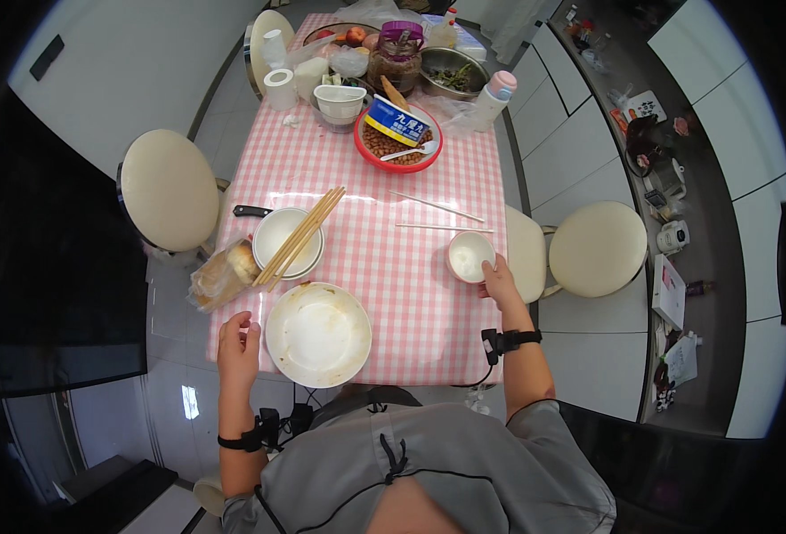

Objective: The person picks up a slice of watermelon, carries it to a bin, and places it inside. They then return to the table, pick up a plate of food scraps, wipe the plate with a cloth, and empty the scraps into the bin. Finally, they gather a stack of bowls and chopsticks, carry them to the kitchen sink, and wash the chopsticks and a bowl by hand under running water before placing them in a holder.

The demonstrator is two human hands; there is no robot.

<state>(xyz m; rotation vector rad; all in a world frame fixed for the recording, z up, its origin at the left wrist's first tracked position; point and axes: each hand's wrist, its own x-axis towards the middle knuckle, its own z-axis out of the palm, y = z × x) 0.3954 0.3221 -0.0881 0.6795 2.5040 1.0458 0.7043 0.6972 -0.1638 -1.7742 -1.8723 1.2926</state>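
My right hand grips the rim of a small bowl at the table's right edge, thumb over the inside. Two thin light chopsticks lie apart just beyond that bowl. Left of a smeared white plate, my left hand is raised with nothing in it, fingers loosely bent and apart. Beyond the plate stand stacked white bowls, with several wooden chopsticks lying across their top. A black knife handle shows beside the stack; its blade is hidden. Bread in a plastic bag lies to the left.
On the checked tablecloth, a red-rimmed basin holds brown nuts or beans, a spoon and a blue-and-white packet. Behind it stand a purple-lidded jar, a metal bowl, a bottle and paper rolls. Chairs flank the table.
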